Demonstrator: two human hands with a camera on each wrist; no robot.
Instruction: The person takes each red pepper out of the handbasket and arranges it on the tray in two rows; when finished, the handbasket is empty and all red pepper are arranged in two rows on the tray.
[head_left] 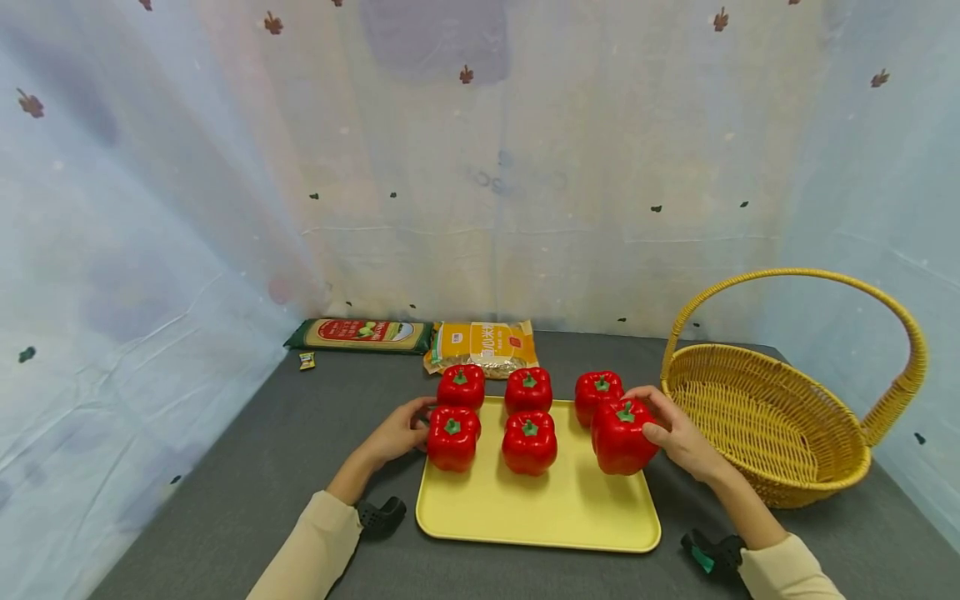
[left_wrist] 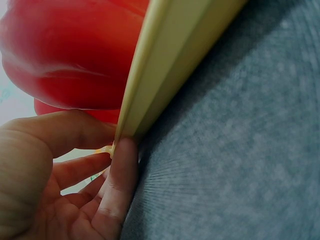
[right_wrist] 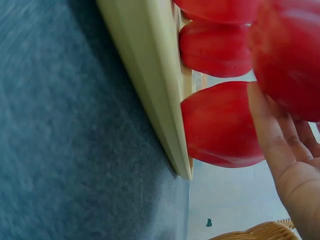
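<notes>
A yellow tray (head_left: pixel 536 521) carries several red bell peppers with green stems, among them a front-left pepper (head_left: pixel 453 439) and a front-middle pepper (head_left: pixel 529 443). At the tray's left edge my left hand (head_left: pixel 399 431) pinches the rim; the left wrist view has its thumb (left_wrist: pixel 75 131) on the upper side and a finger (left_wrist: pixel 122 165) beneath. My right hand (head_left: pixel 678 437) grips a red bell pepper (head_left: pixel 621 442) by its right side. The right wrist view has this pepper (right_wrist: pixel 292 60) raised above the tray, apart from the back-right pepper (right_wrist: pixel 220 125).
A yellow wicker basket (head_left: pixel 840 437) with a tall handle stands right of the tray. Behind the tray lie a green packet (head_left: pixel 367 333) and an orange-yellow bag of grain (head_left: pixel 483 346). A tiny yellow sachet (head_left: pixel 307 361) is at the back left of the grey table (head_left: pixel 247 467).
</notes>
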